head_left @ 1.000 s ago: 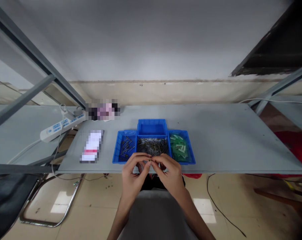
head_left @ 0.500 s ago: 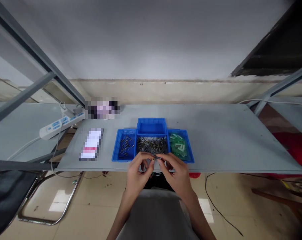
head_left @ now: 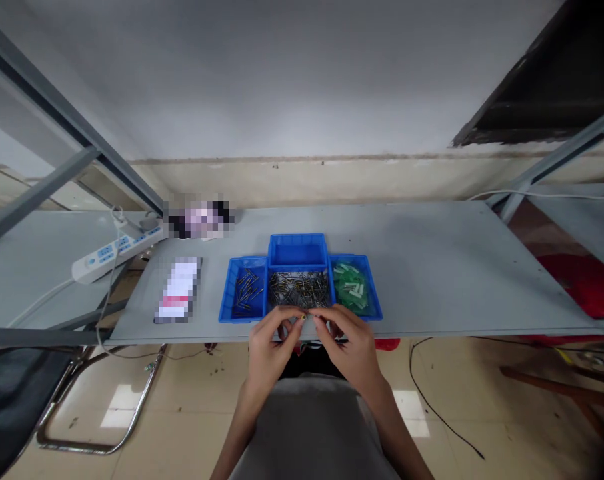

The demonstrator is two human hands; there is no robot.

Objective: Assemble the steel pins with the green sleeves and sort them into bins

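Note:
My left hand (head_left: 271, 345) and my right hand (head_left: 351, 343) meet fingertip to fingertip at the table's front edge. Both pinch a small thin metal piece (head_left: 305, 316) with a yellowish end by the left thumb; fingers cover most of it. Just beyond the fingertips is the middle blue bin (head_left: 331, 275), heaped with thin metal pins (head_left: 300, 288). The left blue bin (head_left: 223, 308) holds fewer, similar pins (head_left: 249, 290). Inside the right blue bin (head_left: 377, 300) lies green plastic (head_left: 345, 275) with small whitish pieces (head_left: 353, 289).
Behind the middle bin stands another blue bin (head_left: 297, 251). A phone (head_left: 179, 290) lies on the grey table (head_left: 432, 273) at left, near a white power strip (head_left: 117, 253) and a blurred-out item (head_left: 202, 220). Metal frame posts (head_left: 82, 127) rise at both sides.
The view has shifted slightly, so the table and bins appear a little further left. Both hands keep their fingertip pinch over the table edge, with only slight finger movement.

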